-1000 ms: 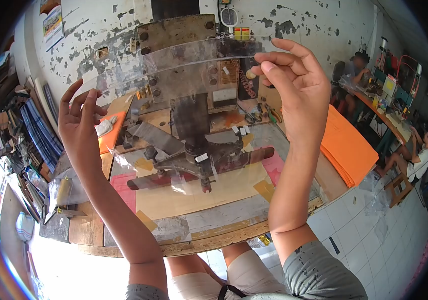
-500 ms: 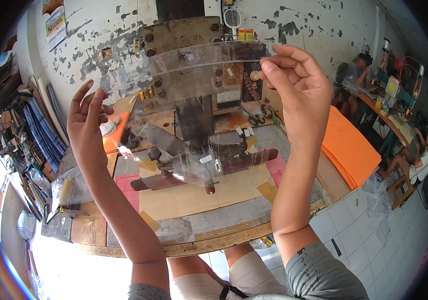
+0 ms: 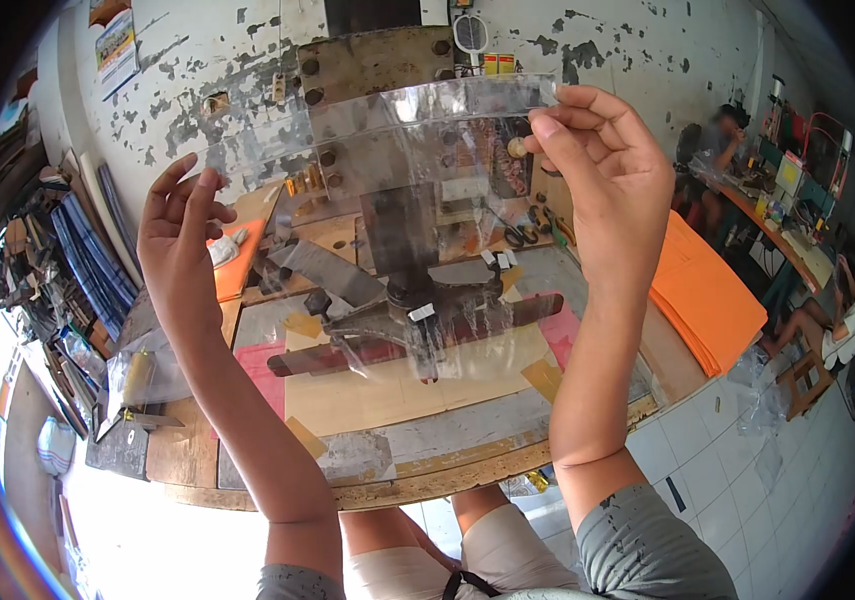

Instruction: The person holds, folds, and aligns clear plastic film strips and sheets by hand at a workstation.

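A clear plastic sheet (image 3: 388, 130) hangs stretched between my two hands, in front of a dark metal press (image 3: 403, 230). Its upper left corner is pinched between the thumb and fingers of my left hand (image 3: 180, 215). At the upper right, my right hand (image 3: 608, 160) grips the other corner the same way. The sheet's lower part hangs over the press's crossbar (image 3: 508, 318), which shows through it. Beneath the bar lies a cream-coloured board (image 3: 378, 405) on the worktable, with pink sheets (image 3: 260, 375) at its sides.
Orange sheets (image 3: 703, 295) are stacked at the right, and more orange material (image 3: 238, 280) lies at the left. Scissors (image 3: 523, 236) sit behind the press. A clear plastic roll (image 3: 138, 380) stands at the left edge. Two people (image 3: 848, 315) sit at the far right.
The view has shifted slightly. Both hands still hold the sheet's corners at about the same height, and its hanging lower part has swayed a little.
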{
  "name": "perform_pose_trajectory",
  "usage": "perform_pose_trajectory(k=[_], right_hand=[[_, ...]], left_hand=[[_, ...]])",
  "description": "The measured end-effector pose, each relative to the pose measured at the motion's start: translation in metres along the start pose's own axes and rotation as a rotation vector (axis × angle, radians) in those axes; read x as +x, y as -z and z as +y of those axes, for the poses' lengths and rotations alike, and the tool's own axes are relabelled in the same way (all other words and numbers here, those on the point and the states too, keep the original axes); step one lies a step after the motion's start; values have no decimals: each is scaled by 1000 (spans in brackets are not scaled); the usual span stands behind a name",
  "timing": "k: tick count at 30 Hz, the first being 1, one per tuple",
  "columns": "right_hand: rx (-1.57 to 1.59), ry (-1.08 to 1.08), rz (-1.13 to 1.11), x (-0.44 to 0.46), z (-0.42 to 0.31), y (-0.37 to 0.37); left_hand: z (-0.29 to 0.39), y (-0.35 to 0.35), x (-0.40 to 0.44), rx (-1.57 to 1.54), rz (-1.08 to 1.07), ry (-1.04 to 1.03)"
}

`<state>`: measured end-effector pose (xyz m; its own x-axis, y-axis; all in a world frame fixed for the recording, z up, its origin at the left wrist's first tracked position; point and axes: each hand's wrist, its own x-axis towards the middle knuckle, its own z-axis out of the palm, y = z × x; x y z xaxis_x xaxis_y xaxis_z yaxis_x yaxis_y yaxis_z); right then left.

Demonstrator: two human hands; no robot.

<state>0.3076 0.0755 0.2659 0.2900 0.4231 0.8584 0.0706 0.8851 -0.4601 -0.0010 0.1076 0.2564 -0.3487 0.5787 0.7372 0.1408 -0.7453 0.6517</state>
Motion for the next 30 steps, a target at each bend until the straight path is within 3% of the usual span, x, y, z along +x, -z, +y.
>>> perform_pose_trajectory(k=[6, 21, 30], right_hand=[[2, -45, -58, 0, 3, 0], [-27, -36, 20, 2, 7, 2], [109, -27, 116, 7, 22, 2]], left_hand=[[3, 1, -1, -5, -14, -18], [5, 2, -2, 16, -21, -15], [0, -1, -1, 20, -10, -16]])
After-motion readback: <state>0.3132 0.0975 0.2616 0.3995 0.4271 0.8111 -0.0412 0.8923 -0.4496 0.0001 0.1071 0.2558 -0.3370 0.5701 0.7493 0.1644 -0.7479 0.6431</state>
